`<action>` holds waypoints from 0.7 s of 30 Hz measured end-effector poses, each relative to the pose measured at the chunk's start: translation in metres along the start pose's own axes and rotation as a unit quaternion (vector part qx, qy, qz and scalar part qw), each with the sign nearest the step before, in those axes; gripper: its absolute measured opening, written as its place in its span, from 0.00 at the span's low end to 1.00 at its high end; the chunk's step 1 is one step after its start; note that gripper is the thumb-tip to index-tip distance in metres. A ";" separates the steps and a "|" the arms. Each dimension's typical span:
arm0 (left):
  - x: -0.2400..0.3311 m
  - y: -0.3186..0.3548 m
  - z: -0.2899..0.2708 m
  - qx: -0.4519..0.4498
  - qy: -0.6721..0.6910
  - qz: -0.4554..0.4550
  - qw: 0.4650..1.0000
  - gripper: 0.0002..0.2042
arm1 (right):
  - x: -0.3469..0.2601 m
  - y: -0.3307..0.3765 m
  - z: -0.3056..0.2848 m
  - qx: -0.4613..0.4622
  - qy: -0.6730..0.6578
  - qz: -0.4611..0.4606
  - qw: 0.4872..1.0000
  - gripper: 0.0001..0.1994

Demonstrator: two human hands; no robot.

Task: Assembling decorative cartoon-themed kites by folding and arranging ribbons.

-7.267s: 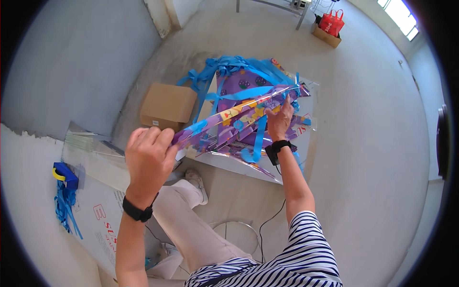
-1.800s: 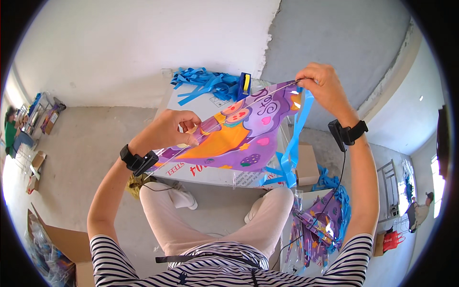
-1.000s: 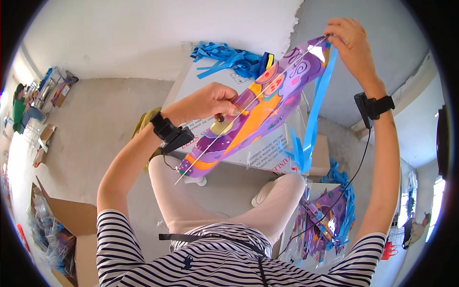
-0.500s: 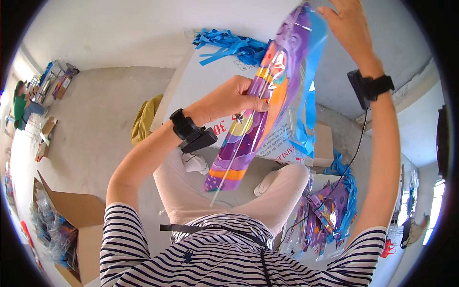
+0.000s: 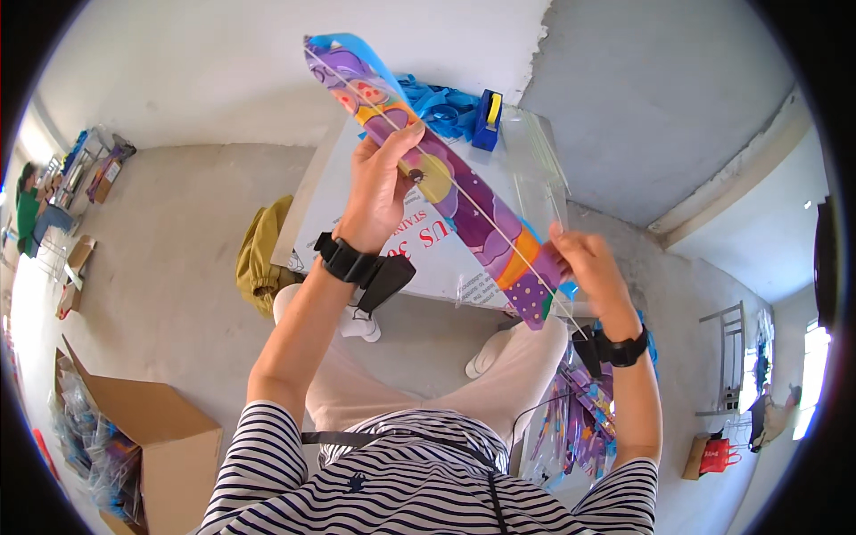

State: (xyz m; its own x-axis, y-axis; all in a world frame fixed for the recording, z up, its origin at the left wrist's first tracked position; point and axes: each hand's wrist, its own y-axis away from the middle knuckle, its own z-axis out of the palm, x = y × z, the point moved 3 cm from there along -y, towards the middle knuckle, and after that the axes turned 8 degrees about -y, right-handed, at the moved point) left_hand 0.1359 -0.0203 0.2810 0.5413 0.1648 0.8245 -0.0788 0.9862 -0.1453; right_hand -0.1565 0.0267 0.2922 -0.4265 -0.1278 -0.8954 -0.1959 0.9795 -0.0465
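Slanting across the view is what looks like a folded purple kite (image 5: 477, 201), a long strip with cartoon prints and a thin pale rod along it. My left hand (image 5: 383, 178) is closed around its upper middle, thumb on the front. At the lower right end, my right hand (image 5: 588, 267) has its fingers curled at the kite's edge, slightly smeared, with the thumb raised. A blue ribbon (image 5: 361, 46) loops over the top end, and some blue shows behind the kite near my right hand.
The white board table (image 5: 330, 209) bears a pile of blue ribbons (image 5: 446, 109), a blue tape dispenser (image 5: 487, 120) and clear plastic sleeves (image 5: 535, 160). An open carton (image 5: 178, 455) of plastic packs stands left, a mustard cloth (image 5: 265, 254) by the table, more purple pieces (image 5: 584, 415) at lower right.
The kite has swung so its top now points up left, its lower end right. My right hand has come down from the top end to the lower end. My left hand has shifted left.
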 end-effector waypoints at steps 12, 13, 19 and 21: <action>-0.045 0.065 -0.071 0.048 0.043 -0.078 0.995 0.10 | 0.126 -0.001 0.159 -0.176 -0.611 0.335 0.695 0.31; -0.048 0.071 -0.080 0.037 0.058 -0.078 0.995 0.09 | 0.138 -0.002 0.170 -0.180 -0.627 0.359 0.668 0.31; -0.060 0.102 -0.130 0.123 0.023 -0.103 0.987 0.09 | 0.160 -0.009 0.236 -0.148 -0.613 0.449 0.633 0.32; -0.059 0.109 -0.134 0.144 0.016 -0.107 0.984 0.08 | 0.164 -0.011 0.253 -0.148 -0.607 0.457 0.633 0.30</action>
State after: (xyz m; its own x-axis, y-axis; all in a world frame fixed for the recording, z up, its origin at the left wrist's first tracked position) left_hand 0.2074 0.0754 0.1430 0.5967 -0.0424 0.8014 -0.1918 0.9621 0.1938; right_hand -0.0006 0.0343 0.0341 0.4764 0.8610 -0.1780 -0.5904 0.4633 0.6609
